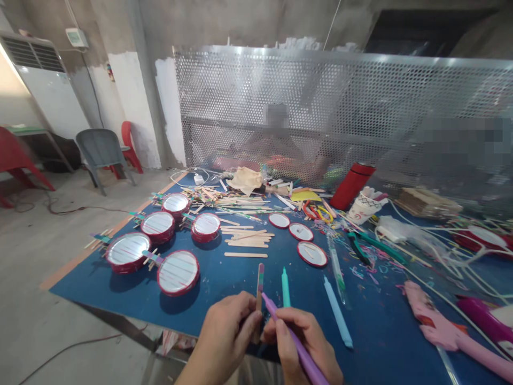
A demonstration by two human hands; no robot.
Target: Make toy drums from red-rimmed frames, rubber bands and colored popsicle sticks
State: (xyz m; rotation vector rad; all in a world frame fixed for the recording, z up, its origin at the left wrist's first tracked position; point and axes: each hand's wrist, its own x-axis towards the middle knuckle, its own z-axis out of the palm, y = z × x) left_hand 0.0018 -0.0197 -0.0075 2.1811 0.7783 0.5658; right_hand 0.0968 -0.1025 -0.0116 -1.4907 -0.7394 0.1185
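Note:
My left hand pinches a wooden craft stick upright near the table's front edge. The stick's upper part is coloured in purple and teal bands. In my right hand is a purple marker, its tip touching or very close to the stick below the coloured bands. A teal marker and a light blue marker lie just beyond and to the right of my right hand. Several plain craft sticks lie stacked farther back.
Several round red-rimmed banjo-like crafts stand on the left. Red-rimmed discs, green-handled pliers, a red bottle, a paper cup and a pink glue gun occupy the right. A perforated metal panel closes the back.

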